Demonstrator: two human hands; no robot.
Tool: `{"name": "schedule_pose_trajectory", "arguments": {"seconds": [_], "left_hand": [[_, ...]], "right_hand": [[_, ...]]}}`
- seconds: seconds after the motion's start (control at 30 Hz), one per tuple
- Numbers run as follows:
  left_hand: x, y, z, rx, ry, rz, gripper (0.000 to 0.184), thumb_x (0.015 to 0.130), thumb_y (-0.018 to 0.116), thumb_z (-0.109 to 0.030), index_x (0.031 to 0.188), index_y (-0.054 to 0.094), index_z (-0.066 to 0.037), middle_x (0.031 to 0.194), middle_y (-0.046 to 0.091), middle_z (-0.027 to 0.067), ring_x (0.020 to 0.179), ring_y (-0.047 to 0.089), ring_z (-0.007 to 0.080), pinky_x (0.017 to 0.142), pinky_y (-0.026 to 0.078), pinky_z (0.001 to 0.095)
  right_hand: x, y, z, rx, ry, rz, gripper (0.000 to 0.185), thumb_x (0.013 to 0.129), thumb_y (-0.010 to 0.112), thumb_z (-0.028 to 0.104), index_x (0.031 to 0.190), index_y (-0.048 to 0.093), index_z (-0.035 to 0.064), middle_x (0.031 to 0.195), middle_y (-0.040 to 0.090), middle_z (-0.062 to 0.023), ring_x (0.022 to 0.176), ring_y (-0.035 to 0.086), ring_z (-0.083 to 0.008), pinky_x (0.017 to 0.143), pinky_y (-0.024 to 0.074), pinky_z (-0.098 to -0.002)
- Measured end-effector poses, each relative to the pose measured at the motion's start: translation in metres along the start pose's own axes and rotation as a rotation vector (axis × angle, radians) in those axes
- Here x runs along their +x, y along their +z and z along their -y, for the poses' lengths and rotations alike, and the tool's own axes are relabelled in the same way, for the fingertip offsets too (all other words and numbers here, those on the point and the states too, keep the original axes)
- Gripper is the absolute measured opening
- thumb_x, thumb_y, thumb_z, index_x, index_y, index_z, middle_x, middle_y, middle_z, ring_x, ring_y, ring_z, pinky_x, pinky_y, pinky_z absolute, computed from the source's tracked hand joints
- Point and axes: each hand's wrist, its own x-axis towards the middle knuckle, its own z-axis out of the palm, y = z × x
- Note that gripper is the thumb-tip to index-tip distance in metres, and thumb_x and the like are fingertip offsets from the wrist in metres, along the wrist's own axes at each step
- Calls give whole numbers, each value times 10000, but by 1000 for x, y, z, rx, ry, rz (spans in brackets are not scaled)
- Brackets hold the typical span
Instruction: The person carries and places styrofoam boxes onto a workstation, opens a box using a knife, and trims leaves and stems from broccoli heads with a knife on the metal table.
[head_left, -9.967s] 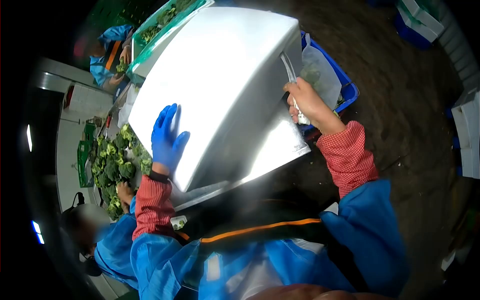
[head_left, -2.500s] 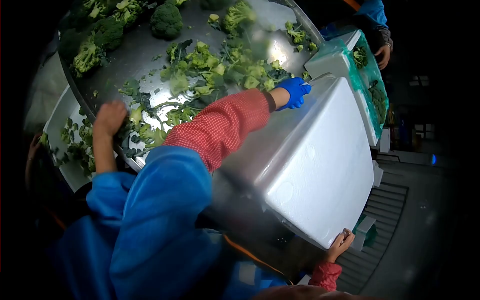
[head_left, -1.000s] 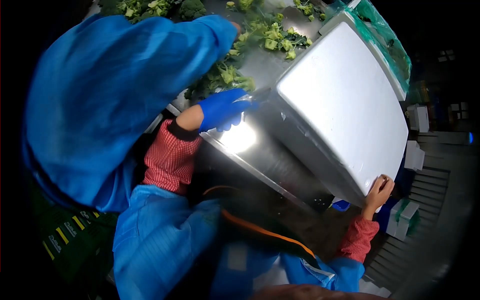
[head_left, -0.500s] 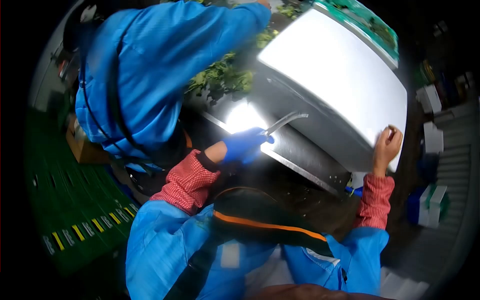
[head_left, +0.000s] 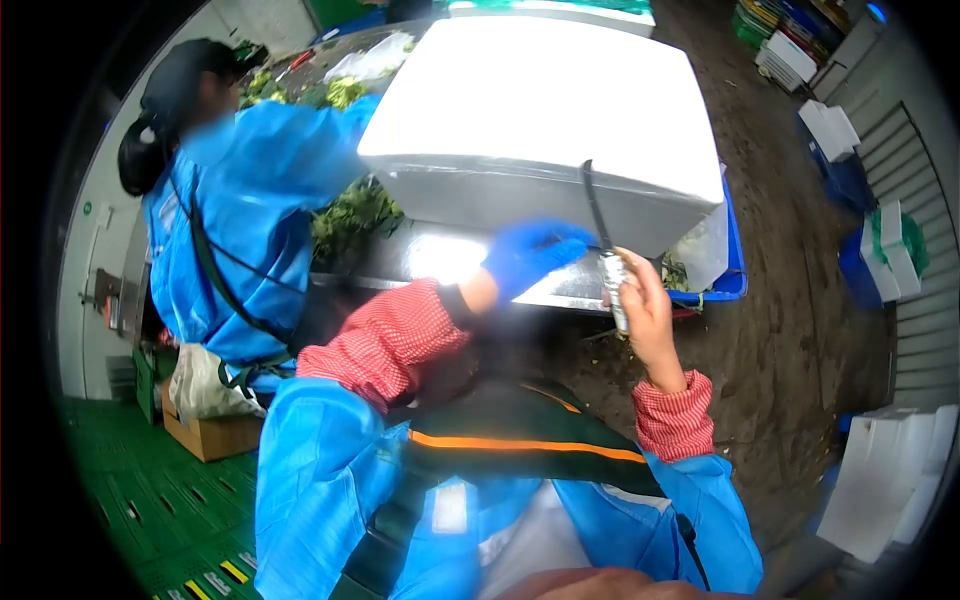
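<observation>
White box, curved knife in front.
Right hand clamped on the knife; left hand close by, blurred: its grip we cannot tell.

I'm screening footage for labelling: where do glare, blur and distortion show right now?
Head view: glare bleaches the top of the white rectangular foam box; head view: blue-gloved left hand smeared, bare right hand crisper; head view: apparent lens distortion bows the box's far edge, picture corners black.
</observation>
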Motion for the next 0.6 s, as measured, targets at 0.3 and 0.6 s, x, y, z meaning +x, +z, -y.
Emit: {"name": "schedule_pose_trajectory", "arguments": {"seconds": [0.3, 0.6], "left_hand": [[113, -94, 23, 1560, 532, -371, 775, 721, 676, -550, 1405, 396, -316, 1429, 369, 69, 1313, 361, 251, 1119, 147, 510], [174, -166, -19, 1682, 655, -276, 726, 770, 641, -522, 1402, 390, -270, 1291, 497, 60, 1212, 460, 248, 1069, 282, 479]], "right_hand": [[-21, -70, -29, 239, 128, -413, 375, 893, 360, 126, 1241, 435, 6, 856, 558, -80, 685, 503, -100, 581, 419, -207], [32, -74, -37, 131, 117, -495, 266, 938, 483, 94, 1190, 447, 19, 765, 509, -6, 610, 433, -44, 513, 359, -181]]}}
